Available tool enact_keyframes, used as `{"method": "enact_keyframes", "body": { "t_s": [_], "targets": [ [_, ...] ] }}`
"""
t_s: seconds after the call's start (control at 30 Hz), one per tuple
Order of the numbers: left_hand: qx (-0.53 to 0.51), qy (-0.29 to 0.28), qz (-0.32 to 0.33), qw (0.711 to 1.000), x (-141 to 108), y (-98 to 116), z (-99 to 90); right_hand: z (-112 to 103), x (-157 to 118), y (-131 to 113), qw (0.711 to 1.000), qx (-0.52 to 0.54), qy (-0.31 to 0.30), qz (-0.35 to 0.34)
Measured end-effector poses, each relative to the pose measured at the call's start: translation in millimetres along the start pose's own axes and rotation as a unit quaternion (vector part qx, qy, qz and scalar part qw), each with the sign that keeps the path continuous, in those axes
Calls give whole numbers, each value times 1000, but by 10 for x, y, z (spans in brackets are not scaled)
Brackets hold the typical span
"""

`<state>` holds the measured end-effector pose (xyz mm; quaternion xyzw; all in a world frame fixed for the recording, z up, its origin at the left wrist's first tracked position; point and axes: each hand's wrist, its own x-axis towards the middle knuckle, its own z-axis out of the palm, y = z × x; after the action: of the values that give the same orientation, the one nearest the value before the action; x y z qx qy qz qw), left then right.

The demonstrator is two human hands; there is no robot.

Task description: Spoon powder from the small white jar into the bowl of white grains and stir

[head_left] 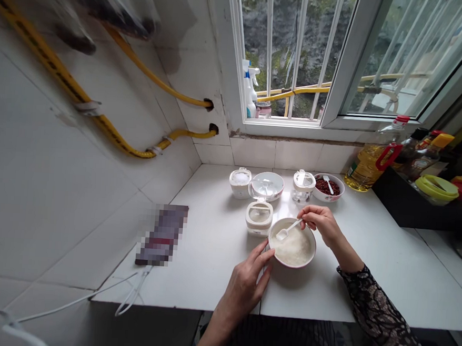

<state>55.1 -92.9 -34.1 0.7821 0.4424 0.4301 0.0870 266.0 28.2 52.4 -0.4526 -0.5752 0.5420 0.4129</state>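
Note:
A bowl (pixel 308 259) with white, grainy contents stands near the counter's front edge. My left hand (pixel 245 279) steadies it, fingers closed against its left rim. Between the thumb and fingers of my right hand (pixel 319 221) is the handle of a small white spoon (pixel 284 233). Its scoop is tilted down over the bowl's left half, at or just above the contents; I cannot tell which. Just behind the bowl sits a white-rimmed seasoning jar (pixel 259 220), its lid apparently raised.
Behind are a jar of white grains (pixel 240 181), a bowl of clear liquid (pixel 267 186), another clear jar (pixel 303 186) and a bowl of dark red bits (pixel 328 187) with a white spoon. An oil bottle (pixel 368 161) stands right. A blurred dark object (pixel 163 237) lies left, with a white cable.

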Motion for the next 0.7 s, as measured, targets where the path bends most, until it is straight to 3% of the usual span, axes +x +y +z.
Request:
{"method": "enact_keyframes", "body": {
  "t_s": [0.17, 0.37, 0.53, 0.6, 0.7],
  "targets": [
    [-1, 5, 2, 1000, 12, 17, -16, -41, 39, 33, 998, 44, 11, 31],
    [3, 7, 6, 1000, 11, 9, -9, 32, 40, 25, 998, 54, 41, -16],
    [0, 5, 2, 1000, 4, 11, -5, 276, -45, 14, 983, -28, 72, -168],
    [1, 4, 0, 1000, 2, 10, -2, 356, -70, 40, 961, -112, 66, -244],
    [4, 9, 2, 1000, 1, 6, 2, 398, -89, 73, 910, -243, 3, -336]
  ]
}}
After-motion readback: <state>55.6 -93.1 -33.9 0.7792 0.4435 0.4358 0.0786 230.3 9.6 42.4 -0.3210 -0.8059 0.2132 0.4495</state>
